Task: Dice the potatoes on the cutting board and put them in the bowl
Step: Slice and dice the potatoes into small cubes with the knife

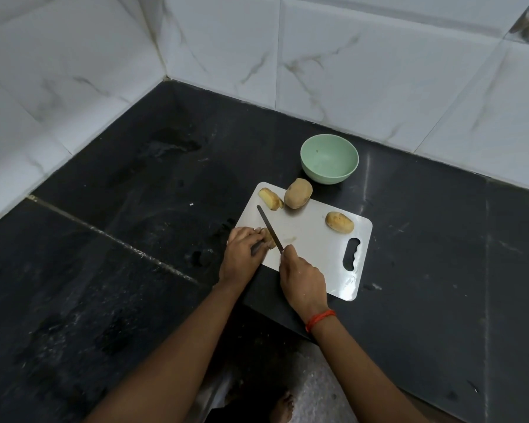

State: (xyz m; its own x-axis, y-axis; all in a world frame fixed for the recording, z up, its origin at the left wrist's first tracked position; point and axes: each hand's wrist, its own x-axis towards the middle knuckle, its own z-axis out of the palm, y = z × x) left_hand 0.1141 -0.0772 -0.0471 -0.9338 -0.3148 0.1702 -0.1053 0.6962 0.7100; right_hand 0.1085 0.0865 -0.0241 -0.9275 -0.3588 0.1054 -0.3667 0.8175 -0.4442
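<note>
A white cutting board (313, 239) is laid on a black stone tabletop (119, 239) in a corner of marble-patterned wall tiles (364, 65). A potato piece (269, 238) at the board's near left edge is grasped by the left hand (243, 254), with fingers curled over it. The handle of a knife (269, 227) is gripped by the right hand (303, 277), and the blade is set just beside the held piece, pointing away toward the board's far edge. An orange thread band (319, 319) is worn on the right wrist. Three more potatoes are seen on the board: a cut half (271, 199) and a whole potato (298, 193) at the far edge, and a smaller potato (339, 222) near the handle slot. A pale green bowl (329, 175) is placed on the tabletop just beyond the board; no potato is seen in it.
</note>
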